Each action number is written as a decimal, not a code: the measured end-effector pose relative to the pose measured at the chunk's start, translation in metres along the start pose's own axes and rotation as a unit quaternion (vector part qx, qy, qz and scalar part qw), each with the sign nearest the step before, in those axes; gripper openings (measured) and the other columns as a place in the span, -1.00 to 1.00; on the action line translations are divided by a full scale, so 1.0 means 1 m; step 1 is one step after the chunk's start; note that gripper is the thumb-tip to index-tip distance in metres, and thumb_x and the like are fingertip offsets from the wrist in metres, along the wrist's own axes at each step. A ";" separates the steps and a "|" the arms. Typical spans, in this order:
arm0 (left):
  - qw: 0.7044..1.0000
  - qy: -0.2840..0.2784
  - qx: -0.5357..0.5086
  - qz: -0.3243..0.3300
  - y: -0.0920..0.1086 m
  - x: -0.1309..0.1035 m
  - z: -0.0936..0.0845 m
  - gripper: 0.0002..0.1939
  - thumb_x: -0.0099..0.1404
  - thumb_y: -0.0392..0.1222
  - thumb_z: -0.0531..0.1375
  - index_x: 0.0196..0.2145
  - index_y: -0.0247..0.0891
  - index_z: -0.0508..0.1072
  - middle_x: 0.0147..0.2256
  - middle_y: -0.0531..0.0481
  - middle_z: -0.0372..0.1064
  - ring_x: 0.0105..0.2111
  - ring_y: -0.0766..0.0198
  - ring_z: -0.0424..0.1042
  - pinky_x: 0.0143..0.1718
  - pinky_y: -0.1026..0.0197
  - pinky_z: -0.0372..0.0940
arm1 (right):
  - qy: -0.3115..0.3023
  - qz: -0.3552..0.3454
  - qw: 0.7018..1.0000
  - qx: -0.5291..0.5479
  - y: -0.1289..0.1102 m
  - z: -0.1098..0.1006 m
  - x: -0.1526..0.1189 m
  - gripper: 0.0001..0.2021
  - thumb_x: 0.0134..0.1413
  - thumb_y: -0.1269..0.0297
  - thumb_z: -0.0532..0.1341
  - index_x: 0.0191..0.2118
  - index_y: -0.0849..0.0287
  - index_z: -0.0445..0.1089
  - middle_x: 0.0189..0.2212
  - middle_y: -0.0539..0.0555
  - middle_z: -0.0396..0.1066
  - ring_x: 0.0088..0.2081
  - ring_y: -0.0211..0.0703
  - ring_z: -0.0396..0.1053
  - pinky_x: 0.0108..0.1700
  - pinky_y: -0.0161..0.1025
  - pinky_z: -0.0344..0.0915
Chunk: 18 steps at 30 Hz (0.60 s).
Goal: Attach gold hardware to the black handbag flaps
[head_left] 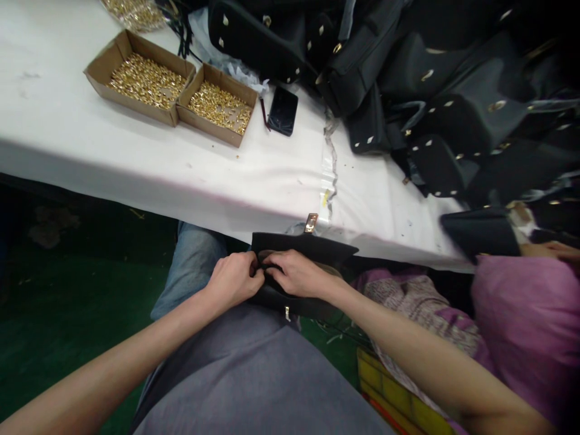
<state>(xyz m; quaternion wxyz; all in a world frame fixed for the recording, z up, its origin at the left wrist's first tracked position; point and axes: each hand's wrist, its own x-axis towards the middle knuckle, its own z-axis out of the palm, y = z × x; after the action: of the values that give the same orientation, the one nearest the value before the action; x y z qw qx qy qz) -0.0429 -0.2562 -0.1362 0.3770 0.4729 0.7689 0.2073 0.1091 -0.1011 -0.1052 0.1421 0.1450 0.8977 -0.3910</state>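
Note:
A black bag with a gold clasp plate on its raised flap lies over my lap against the table edge. My left hand is closed at the bag's left side, its fingers curled on the black edge. Just right of it, my right hand reaches into the opening, thumb and fingers bent toward the same edge. What its fingertips hold, if anything, is hidden in the dark interior. A small gold fitting shows on the bag's front below my hands.
On the white table stand two cardboard boxes of small gold parts, with a black phone beside them. Black bags pile up at the right. A person in a pink sleeve sits close on the right.

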 end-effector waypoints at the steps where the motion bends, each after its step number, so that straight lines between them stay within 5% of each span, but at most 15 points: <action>1: 1.000 0.000 -0.006 0.002 0.000 -0.001 -0.001 -0.88 0.41 -0.08 0.21 -0.27 -0.11 0.51 -0.28 -0.10 0.63 -0.24 -0.03 0.63 -0.26 0.09 0.26 | 0.001 0.001 1.000 0.002 0.000 0.000 -0.001 -0.70 0.37 0.46 0.28 0.10 0.12 0.64 0.00 0.18 0.67 0.06 0.09 0.61 0.13 -0.12 0.48; 5: 0.999 0.023 0.001 0.035 0.005 -0.007 0.000 -0.89 0.45 -0.12 0.18 -0.19 -0.13 0.50 -0.08 -0.16 0.60 -0.07 -0.05 0.61 -0.18 0.08 0.37 | 0.000 -0.005 1.000 0.024 0.000 -0.003 -0.004 -0.73 0.43 0.43 0.26 0.11 0.14 0.64 0.10 0.19 0.64 0.07 0.06 0.60 0.16 -0.12 0.44; 8: 0.998 0.037 -0.022 0.053 0.008 -0.011 0.001 -0.84 0.45 -0.12 0.20 -0.06 -0.14 0.51 0.16 -0.21 0.51 0.04 -0.04 0.59 -0.06 0.07 0.43 | -0.009 -0.003 0.997 0.070 0.004 -0.006 -0.006 -0.82 0.41 0.42 0.29 -0.02 0.16 0.66 -0.08 0.11 0.68 -0.10 -0.04 0.61 0.01 -0.19 0.42; 13: 0.981 -0.019 -0.176 0.076 0.002 -0.007 0.002 -0.65 0.47 -0.21 0.19 0.17 -0.14 0.45 -0.02 -0.14 0.64 0.00 0.03 0.64 0.04 0.10 0.44 | -0.029 0.012 0.989 0.145 0.012 -0.010 -0.006 -0.85 0.39 0.36 0.32 -0.06 0.18 0.66 -0.25 0.01 0.65 -0.28 -0.15 0.53 -0.22 -0.28 0.33; 18: 0.972 -0.047 -0.214 0.086 -0.001 0.004 -0.002 -0.57 0.49 -0.21 0.17 0.26 -0.16 0.51 -0.09 -0.12 0.69 -0.15 0.11 0.65 -0.15 0.18 0.40 | -0.021 0.052 0.985 0.166 0.015 -0.008 -0.005 -0.81 0.40 0.33 0.30 -0.03 0.15 0.68 -0.17 0.03 0.70 -0.19 -0.09 0.60 -0.14 -0.25 0.39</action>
<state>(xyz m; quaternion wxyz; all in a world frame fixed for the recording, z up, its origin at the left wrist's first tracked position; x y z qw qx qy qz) -0.0461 -0.2532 -0.1371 0.4858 0.4552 0.6445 0.3760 0.1180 -0.0856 -0.1079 0.1549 0.2045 0.8084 -0.5298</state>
